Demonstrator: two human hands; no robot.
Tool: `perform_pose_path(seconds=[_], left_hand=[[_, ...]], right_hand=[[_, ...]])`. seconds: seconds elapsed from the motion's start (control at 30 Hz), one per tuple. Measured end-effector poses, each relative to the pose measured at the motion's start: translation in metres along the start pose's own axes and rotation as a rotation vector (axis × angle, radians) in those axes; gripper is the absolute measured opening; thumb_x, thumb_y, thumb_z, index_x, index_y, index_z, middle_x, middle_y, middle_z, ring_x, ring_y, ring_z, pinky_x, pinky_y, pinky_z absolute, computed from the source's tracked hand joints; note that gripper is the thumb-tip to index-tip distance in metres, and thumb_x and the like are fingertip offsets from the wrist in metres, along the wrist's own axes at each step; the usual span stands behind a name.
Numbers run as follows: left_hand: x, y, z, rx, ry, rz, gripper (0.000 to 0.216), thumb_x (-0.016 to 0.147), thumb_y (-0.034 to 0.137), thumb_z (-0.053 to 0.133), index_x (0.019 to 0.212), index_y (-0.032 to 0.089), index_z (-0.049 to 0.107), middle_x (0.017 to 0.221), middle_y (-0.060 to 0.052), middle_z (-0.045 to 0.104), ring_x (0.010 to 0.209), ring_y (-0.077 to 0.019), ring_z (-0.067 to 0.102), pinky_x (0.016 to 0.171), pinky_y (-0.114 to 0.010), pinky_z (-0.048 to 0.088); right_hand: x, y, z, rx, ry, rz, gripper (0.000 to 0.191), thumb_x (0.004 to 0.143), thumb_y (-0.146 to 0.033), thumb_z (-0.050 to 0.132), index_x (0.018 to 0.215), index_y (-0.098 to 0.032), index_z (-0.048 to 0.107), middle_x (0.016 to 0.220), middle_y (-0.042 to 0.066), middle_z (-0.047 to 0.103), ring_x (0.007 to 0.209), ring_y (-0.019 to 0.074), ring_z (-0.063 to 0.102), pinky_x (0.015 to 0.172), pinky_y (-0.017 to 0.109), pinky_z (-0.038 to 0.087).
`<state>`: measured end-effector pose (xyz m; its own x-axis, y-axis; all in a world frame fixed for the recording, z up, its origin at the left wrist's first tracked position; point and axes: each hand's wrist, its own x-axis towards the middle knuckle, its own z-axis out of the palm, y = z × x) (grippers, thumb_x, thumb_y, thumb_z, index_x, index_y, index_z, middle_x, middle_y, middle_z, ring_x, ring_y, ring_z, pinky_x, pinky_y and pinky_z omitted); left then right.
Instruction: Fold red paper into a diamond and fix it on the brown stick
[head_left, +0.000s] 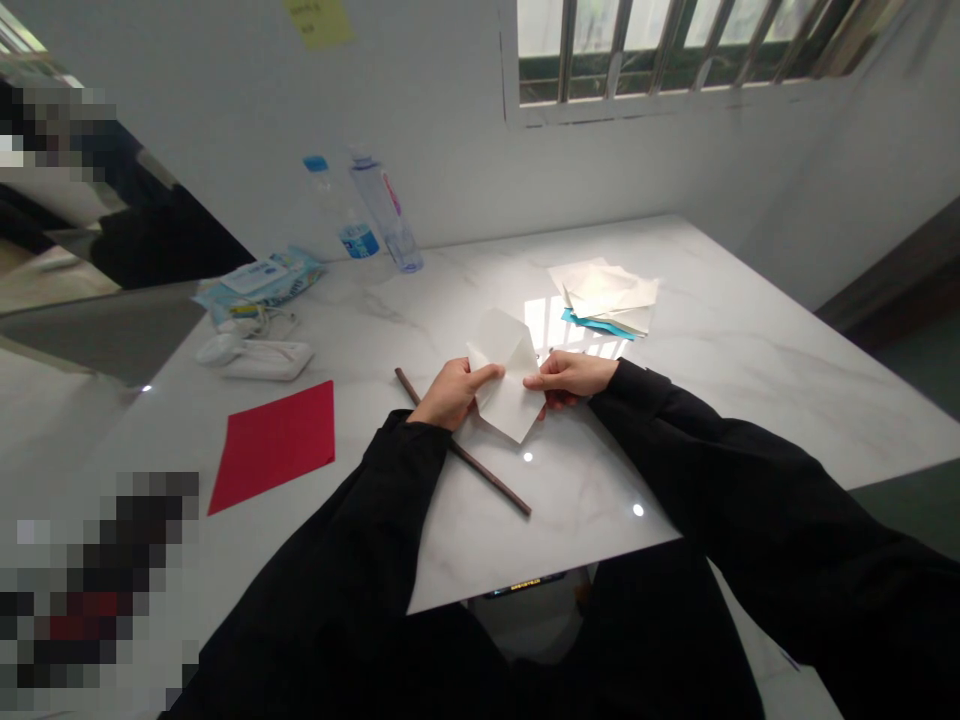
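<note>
A folded sheet of white paper (507, 380) is held just above the white marble table (712, 400), at its middle. My left hand (454, 392) pinches the paper's left edge between thumb and fingers. My right hand (568, 378) pinches its right edge. Both arms wear black sleeves. A thin brown stick (480, 468) lies slanted on the table under my left wrist, partly hidden by it.
A red paper sheet (276, 442) lies at the left. A stack of cream and blue papers (607, 298) sits behind my hands. Two plastic bottles (379, 215), a wipes pack (262, 280) and a white charger (259, 357) stand at the back left, near the wall.
</note>
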<state>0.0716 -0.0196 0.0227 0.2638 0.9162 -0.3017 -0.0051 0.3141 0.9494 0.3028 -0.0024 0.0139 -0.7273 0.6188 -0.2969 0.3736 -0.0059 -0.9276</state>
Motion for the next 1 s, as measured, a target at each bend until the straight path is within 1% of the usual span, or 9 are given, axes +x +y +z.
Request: perform_pose_path(seconds=[0.07,0.17,0.3,0.4,0.5,0.57,0.73,0.87,1.0], left_hand=[[0.0,0.0,-0.001,0.007,-0.004,-0.002,0.035,0.071,0.027,0.08,0.097,0.006,0.073,0.082,-0.014,0.078,0.07,-0.0237,0.072,0.069,-0.034,0.058],[0.001,-0.001,-0.002,0.02,-0.011,-0.004,0.035,0.072,0.028,0.081,0.098,0.005,0.073,0.085,-0.015,0.078,0.071,-0.0232,0.072,0.07,-0.034,0.059],[0.001,-0.002,-0.003,0.026,-0.032,-0.005,0.035,0.072,0.029,0.081,0.097,0.006,0.073,0.086,-0.016,0.078,0.071,-0.0229,0.072,0.072,-0.035,0.059],[0.002,-0.002,-0.003,0.028,-0.034,-0.004,0.034,0.072,0.029,0.081,0.097,0.006,0.074,0.086,-0.015,0.078,0.071,-0.0226,0.071,0.071,-0.034,0.058],[0.002,-0.003,-0.003,0.026,-0.022,0.002,0.033,0.072,0.028,0.081,0.095,0.006,0.074,0.084,-0.014,0.078,0.071,-0.0225,0.071,0.072,-0.034,0.058],[0.002,-0.002,-0.003,0.026,-0.025,0.007,0.031,0.072,0.027,0.081,0.093,0.007,0.075,0.084,-0.013,0.078,0.072,-0.0223,0.071,0.073,-0.033,0.057],[0.003,-0.003,-0.003,0.051,-0.033,0.021,0.029,0.072,0.027,0.08,0.093,0.008,0.076,0.088,-0.012,0.078,0.071,-0.0198,0.069,0.068,-0.03,0.053],[0.004,-0.005,-0.004,0.065,-0.032,0.027,0.031,0.071,0.027,0.081,0.094,0.008,0.075,0.09,-0.013,0.078,0.073,-0.0202,0.069,0.068,-0.03,0.053],[0.005,-0.006,-0.004,0.083,-0.027,0.03,0.03,0.07,0.028,0.081,0.092,0.008,0.075,0.088,-0.013,0.078,0.073,-0.0207,0.069,0.068,-0.03,0.053]], right_hand=[[0.0,-0.001,0.0,0.002,-0.001,0.0,0.068,0.084,-0.077,0.066,0.076,-0.011,0.074,0.062,0.004,0.068,0.048,0.0075,0.05,0.043,0.021,0.036],[-0.001,-0.002,0.002,0.001,0.034,0.012,0.064,0.081,-0.075,0.071,0.073,-0.012,0.071,0.057,0.002,0.064,0.045,0.0073,0.049,0.042,0.022,0.035],[-0.001,-0.002,0.003,-0.006,0.054,0.016,0.059,0.079,-0.071,0.076,0.07,-0.014,0.066,0.058,0.001,0.064,0.044,0.0078,0.049,0.042,0.022,0.036],[0.001,0.0,0.003,-0.011,0.086,0.0,0.057,0.08,-0.071,0.075,0.073,-0.015,0.065,0.059,0.001,0.065,0.044,0.0081,0.049,0.042,0.022,0.037],[0.005,0.003,0.004,0.026,0.182,-0.051,0.059,0.083,-0.074,0.07,0.081,-0.015,0.066,0.061,0.0,0.063,0.047,0.0093,0.052,0.045,0.022,0.042],[0.007,0.004,0.005,0.091,0.267,-0.096,0.061,0.084,-0.076,0.067,0.082,-0.015,0.064,0.061,0.0,0.061,0.052,0.0103,0.055,0.047,0.022,0.044],[0.008,0.002,0.006,0.239,0.447,-0.199,0.061,0.083,-0.076,0.068,0.079,-0.016,0.061,0.064,-0.002,0.054,0.055,0.0083,0.051,0.046,0.019,0.039],[0.009,0.002,0.004,0.247,0.498,-0.239,0.059,0.081,-0.072,0.073,0.072,-0.016,0.057,0.064,-0.004,0.049,0.054,0.007,0.047,0.047,0.018,0.037],[0.009,0.002,0.003,0.279,0.548,-0.258,0.055,0.081,-0.07,0.075,0.079,-0.016,0.061,0.065,-0.004,0.049,0.055,0.0073,0.047,0.048,0.019,0.037]])
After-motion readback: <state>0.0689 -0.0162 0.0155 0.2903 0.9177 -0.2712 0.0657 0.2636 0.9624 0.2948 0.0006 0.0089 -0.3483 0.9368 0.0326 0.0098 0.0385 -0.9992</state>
